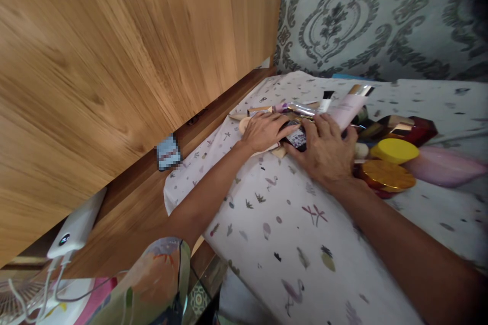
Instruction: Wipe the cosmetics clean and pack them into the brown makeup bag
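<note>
Both my hands rest on a heap of cosmetics on a bed with a white printed sheet (290,228). My left hand (263,131) lies palm down over a round beige item (243,124), its fingertips touching a dark patterned package (296,137). My right hand (326,151) lies over the same dark package, fingers curved on it. Just beyond the hands lie a pale pink tube (348,106) with a metallic cap, a silvery tube (301,108) and a black-capped tube (326,100).
Right of my right hand sit a yellow lid (394,151), a gold-topped red jar (385,176), a dark red faceted bottle (414,129) and a pink pouch (444,166). A wooden headboard (114,61) fills the left. A white power bank (78,226) with cables lies at lower left.
</note>
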A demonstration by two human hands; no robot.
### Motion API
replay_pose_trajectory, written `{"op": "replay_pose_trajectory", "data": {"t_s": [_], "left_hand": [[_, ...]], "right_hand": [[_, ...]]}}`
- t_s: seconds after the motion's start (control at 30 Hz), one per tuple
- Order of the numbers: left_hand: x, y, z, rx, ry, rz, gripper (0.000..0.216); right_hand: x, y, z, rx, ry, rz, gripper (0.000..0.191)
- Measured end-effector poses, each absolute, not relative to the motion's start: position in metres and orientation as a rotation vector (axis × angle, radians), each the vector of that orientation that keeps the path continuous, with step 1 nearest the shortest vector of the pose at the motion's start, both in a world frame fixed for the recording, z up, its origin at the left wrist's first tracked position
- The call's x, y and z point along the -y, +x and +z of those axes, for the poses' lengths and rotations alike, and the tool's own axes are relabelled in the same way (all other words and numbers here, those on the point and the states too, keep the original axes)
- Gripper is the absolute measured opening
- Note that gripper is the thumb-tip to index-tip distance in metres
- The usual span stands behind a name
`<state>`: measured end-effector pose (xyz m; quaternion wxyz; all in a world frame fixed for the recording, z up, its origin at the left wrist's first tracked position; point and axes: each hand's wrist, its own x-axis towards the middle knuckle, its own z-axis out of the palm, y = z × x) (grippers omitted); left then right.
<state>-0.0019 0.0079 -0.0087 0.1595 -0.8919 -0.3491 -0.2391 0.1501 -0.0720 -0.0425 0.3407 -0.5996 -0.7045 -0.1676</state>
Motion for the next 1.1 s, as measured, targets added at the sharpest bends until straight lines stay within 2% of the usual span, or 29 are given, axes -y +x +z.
{"op": "replay_pose_trajectory", "data": {"t_s": [0.4, 0.67, 0.77, 0.87, 0.97, 1.1], "left_hand": [[-0.019, -0.023, -0.007, 1.255, -2.333, -0.851, 0.035], [-0.041, -0.062, -0.017, 1.681, -2.226, -0.878, 0.033], [-0.044, -0.06, -0.019, 1.607, -2.244, -0.963, 0.031], [-0.038, -0.051, -0.015, 1.34, -2.381, -1.037, 0.028], [-0.027, -0.041, -0.008, 1.153, -2.475, -0.976, 0.029], [-0.021, -0.036, -0.008, 1.131, -2.507, -0.877, 0.028]], "right_hand": [[0.076, 0.151, -0.038, 1.866, -1.613, -0.453, 0.057], [0.077, 0.151, -0.036, 1.821, -1.597, -0.393, 0.055], [0.077, 0.15, -0.036, 1.817, -1.591, -0.386, 0.055], [0.075, 0.15, -0.038, 1.817, -1.583, -0.386, 0.058], [0.074, 0.151, -0.039, 1.814, -1.567, -0.391, 0.06], [0.074, 0.15, -0.04, 1.82, -1.559, -0.384, 0.06]]}}
